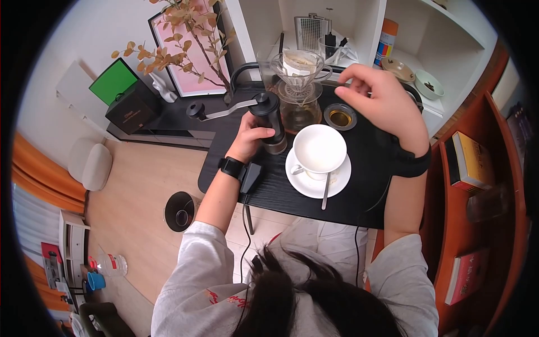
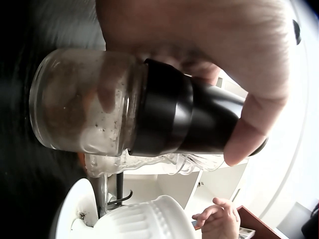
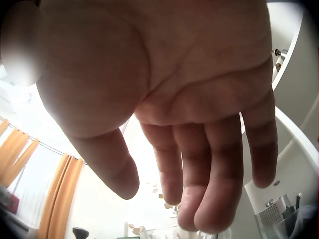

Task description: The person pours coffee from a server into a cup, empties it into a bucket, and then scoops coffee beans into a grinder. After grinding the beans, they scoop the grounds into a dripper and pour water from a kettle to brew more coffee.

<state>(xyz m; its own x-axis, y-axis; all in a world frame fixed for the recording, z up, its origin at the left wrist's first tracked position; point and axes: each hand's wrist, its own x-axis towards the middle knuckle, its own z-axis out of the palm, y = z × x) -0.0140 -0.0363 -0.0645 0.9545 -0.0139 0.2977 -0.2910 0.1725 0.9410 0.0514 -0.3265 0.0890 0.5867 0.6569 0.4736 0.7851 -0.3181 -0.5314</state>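
In the head view, my left hand (image 1: 245,139) grips a black hand coffee grinder (image 1: 266,115) that stands upright, its crank reaching out to the left. The left wrist view shows fingers and thumb wrapped round its black body, above a clear glass jar (image 2: 75,104) with brown specks inside. My right hand (image 1: 387,101) hovers with loosely bent fingers, nothing held, above a small round dish (image 1: 341,118) with a golden middle. Between the hands, a glass dripper (image 1: 303,84) with a paper filter (image 1: 298,60) sits on a glass server (image 1: 300,117).
A white cup (image 1: 319,147) stands on a saucer (image 1: 300,182) with a spoon (image 1: 325,194), near the front of the black table (image 1: 359,196). Cables hang off the front edge. White shelves (image 1: 359,22) rise behind; an orange-brown bookcase (image 1: 449,224) stands at the right.
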